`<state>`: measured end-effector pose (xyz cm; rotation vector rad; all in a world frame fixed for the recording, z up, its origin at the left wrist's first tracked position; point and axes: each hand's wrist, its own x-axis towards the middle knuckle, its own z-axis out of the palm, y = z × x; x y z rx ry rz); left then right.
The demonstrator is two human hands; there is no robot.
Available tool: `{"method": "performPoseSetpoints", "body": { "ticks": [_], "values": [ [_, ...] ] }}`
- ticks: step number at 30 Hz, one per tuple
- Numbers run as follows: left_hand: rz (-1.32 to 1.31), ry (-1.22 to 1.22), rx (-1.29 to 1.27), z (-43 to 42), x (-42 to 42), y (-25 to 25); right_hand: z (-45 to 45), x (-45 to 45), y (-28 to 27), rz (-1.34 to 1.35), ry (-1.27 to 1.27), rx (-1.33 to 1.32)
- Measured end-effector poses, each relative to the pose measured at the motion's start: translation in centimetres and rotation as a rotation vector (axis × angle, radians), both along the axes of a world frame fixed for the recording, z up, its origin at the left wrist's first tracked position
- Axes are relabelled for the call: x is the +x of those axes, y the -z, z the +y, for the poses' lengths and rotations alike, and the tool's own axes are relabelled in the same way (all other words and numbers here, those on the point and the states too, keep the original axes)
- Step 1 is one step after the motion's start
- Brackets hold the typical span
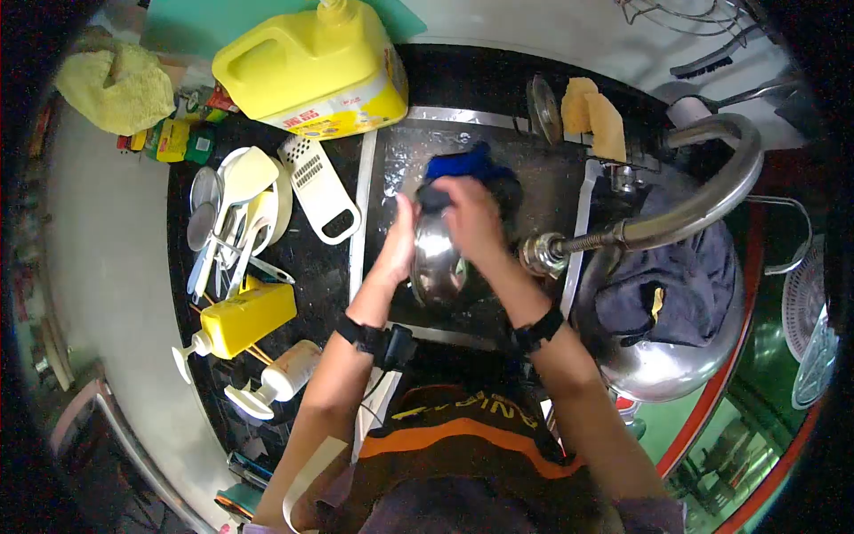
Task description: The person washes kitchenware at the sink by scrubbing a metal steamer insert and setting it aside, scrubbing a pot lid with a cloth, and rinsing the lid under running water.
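Over the sink (534, 178), my left hand (400, 236) supports the left side of a shiny metal bowl or lid (438, 267), with its thumb pointing up. My right hand (470, 218) is at the top of the same metal piece, its fingers curled over a dark item (433, 198) that is blurred. Whether that item is a knob or a scrubber is unclear. Blue and dark cloth (471, 163) lies just behind my hands. To the right, the faucet's spout end (544, 255) hangs close to my right wrist.
A yellow jug (311, 71) stands behind left. A white grater (320, 191), utensils (240, 214) and two pump bottles (247, 320) (289, 369) are on the left. Right of the sink sits a large metal bowl (658, 365) with dark cloth (667, 285); sponges (592, 116) lie behind.
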<state>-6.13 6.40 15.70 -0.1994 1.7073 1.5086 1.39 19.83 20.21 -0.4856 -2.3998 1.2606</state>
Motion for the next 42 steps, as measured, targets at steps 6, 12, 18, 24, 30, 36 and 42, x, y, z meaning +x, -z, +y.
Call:
{"method": "performPoseSetpoints", "body": {
  "ticks": [6,12,18,24,30,36,42],
  "values": [
    [-0.356,0.013,0.336,0.3,-2.1,-3.3,-7.1,5.6,0.4,0.022,-0.322,0.312],
    [-0.245,0.060,0.147,-1.8,-0.4,-1.7,-8.1,10.5,2.4,-0.108,-0.631,0.330],
    [-0.375,-0.031,0.285,-2.2,-1.0,-1.0,-5.1,14.4,7.4,-0.324,-0.811,0.054],
    [0.091,-0.054,-0.176,-3.1,-0.8,4.6,1.0,15.0,10.8,-0.968,-0.618,0.113],
    [-0.124,-0.257,-0.176,-3.4,1.3,9.5,0.5,11.5,8.4,-1.232,-0.454,0.103],
    [-0.153,-0.280,-0.051,-2.8,4.9,0.2,-1.8,13.0,1.0,-0.272,0.248,-0.449],
    [0.035,-0.549,0.379,-0.9,8.4,-3.5,-7.3,7.2,-4.3,-0.008,-0.030,0.127]
  ]
}}
